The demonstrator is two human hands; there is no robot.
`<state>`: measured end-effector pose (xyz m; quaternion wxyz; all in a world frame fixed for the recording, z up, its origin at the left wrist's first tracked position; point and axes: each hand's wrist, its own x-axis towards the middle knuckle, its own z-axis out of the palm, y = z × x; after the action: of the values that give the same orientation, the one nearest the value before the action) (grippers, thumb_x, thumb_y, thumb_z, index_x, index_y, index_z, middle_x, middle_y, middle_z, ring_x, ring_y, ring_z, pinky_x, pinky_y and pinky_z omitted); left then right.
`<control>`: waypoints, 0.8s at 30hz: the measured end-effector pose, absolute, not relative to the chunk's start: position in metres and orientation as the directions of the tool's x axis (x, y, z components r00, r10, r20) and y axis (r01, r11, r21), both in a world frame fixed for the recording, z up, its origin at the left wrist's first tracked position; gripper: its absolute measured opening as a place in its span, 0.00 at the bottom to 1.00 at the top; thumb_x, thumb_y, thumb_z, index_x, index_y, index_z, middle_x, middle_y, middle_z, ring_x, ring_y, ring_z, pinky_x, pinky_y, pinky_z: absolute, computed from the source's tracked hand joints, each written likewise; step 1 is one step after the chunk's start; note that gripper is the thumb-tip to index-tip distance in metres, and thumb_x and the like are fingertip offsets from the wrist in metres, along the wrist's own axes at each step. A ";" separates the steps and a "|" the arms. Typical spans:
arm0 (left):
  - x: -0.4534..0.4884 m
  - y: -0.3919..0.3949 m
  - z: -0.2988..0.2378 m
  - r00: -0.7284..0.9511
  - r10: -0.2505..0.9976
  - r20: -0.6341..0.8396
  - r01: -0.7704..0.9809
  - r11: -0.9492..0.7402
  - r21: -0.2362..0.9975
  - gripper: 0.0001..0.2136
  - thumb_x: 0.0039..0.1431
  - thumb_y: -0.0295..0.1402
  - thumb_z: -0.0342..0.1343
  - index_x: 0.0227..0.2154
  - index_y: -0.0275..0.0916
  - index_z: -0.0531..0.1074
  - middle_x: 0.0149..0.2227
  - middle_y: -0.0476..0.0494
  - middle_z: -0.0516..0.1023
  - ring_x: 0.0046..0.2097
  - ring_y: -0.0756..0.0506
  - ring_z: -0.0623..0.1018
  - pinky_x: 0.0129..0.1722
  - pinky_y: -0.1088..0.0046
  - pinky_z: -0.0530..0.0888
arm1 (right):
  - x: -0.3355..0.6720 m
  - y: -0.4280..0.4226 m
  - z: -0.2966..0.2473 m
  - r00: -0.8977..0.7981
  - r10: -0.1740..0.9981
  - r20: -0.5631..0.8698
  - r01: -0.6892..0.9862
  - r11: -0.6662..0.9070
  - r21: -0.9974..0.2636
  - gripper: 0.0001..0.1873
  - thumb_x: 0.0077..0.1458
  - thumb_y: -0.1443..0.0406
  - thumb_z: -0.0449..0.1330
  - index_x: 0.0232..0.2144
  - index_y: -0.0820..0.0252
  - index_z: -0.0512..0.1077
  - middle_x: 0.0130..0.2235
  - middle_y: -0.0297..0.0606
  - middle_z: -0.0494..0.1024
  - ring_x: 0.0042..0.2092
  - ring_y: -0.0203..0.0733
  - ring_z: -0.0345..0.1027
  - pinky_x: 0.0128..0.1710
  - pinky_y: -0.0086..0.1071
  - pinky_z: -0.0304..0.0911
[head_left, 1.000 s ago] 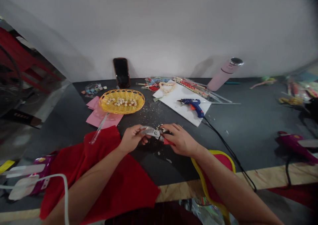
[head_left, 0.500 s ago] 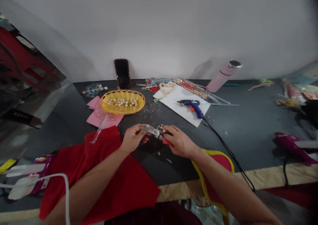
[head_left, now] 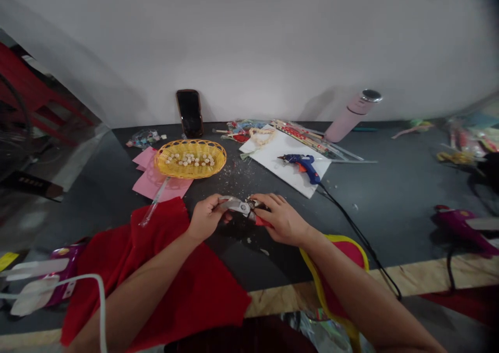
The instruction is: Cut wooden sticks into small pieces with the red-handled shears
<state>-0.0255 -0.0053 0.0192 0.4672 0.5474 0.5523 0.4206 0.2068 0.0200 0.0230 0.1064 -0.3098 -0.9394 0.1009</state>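
Note:
Between my hands is a silver pair of shears (head_left: pixel 236 205) with a round pivot and a red part on its right side. My left hand (head_left: pixel 205 217) is closed on the curved silver end. My right hand (head_left: pixel 284 219) has its fingers wrapped round the other end, near the pivot and the red part. Some small pale bits show by the right fingertips, too small to make out. Crumbs and shavings lie on the dark tabletop beyond the shears. A yellow woven basket (head_left: pixel 190 172) with several small whitish pieces stands ahead of my left hand.
A blue glue gun (head_left: pixel 304 166) lies on a white board (head_left: pixel 275 163), its black cord (head_left: pixel 346 219) running to the front edge. A red cloth (head_left: pixel 183 285) lies under my left arm. A pink bottle (head_left: pixel 348 119) and a phone (head_left: pixel 189 114) stand at the back.
The silver end of the shears has turned slightly between my hands, and my right fingers have shifted a little at the pivot. The whole view has moved slightly.

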 end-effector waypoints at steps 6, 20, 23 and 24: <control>-0.026 -0.004 0.016 0.031 0.997 -0.065 0.202 0.058 0.978 0.06 0.52 0.27 0.52 0.31 0.37 0.72 0.19 0.53 0.74 0.20 0.51 0.73 0.22 0.78 0.71 | 0.204 0.017 0.020 -0.763 0.630 0.145 0.592 0.771 -0.235 0.19 0.45 0.72 0.55 0.43 0.58 0.71 0.55 0.47 0.63 0.51 0.51 0.57 0.49 0.44 0.57; -0.027 -0.006 0.017 0.031 0.999 -0.023 0.199 0.017 0.980 0.08 0.50 0.24 0.50 0.33 0.37 0.72 0.19 0.52 0.74 0.21 0.50 0.74 0.23 0.77 0.71 | 0.201 0.015 0.019 -0.752 0.630 0.193 0.588 0.774 -0.236 0.18 0.46 0.72 0.55 0.41 0.57 0.71 0.55 0.44 0.63 0.50 0.50 0.58 0.47 0.43 0.57; -0.026 -0.007 0.019 0.060 0.998 -0.016 0.205 0.003 0.979 0.08 0.50 0.24 0.49 0.32 0.37 0.72 0.19 0.52 0.74 0.21 0.50 0.74 0.23 0.77 0.72 | 0.202 0.016 0.023 -0.761 0.624 0.177 0.583 0.778 -0.233 0.18 0.46 0.72 0.55 0.42 0.56 0.71 0.56 0.43 0.62 0.50 0.50 0.57 0.46 0.43 0.57; -0.026 -0.007 0.019 0.068 0.998 -0.013 0.204 -0.002 0.979 0.08 0.51 0.24 0.49 0.32 0.37 0.72 0.19 0.52 0.74 0.21 0.50 0.74 0.24 0.77 0.72 | 0.203 0.016 0.024 -0.766 0.620 0.172 0.580 0.780 -0.234 0.18 0.47 0.72 0.55 0.42 0.56 0.70 0.56 0.43 0.62 0.51 0.50 0.57 0.47 0.43 0.56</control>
<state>-0.0262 -0.0067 0.0194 0.4645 0.5643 0.5324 0.4270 0.2028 0.0162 0.0244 0.1205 -0.3205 -0.9358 0.0838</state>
